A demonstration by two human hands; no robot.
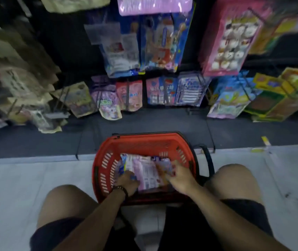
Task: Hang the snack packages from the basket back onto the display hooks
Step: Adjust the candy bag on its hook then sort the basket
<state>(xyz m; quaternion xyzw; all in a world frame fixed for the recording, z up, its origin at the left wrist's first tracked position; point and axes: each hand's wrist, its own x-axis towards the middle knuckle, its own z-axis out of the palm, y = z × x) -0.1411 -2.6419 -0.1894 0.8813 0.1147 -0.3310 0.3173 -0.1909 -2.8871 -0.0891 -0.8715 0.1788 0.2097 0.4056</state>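
Snack packages [145, 173] lie flat in the red basket [144, 142], which sits on the floor [36, 176] between the person's knees. Left hand [127, 182] rests closed on the packages at the basket's left side. Right hand [179, 178] presses on them at the right; whether it grips cannot be told. More packages hang on display hooks [127, 96] beyond.
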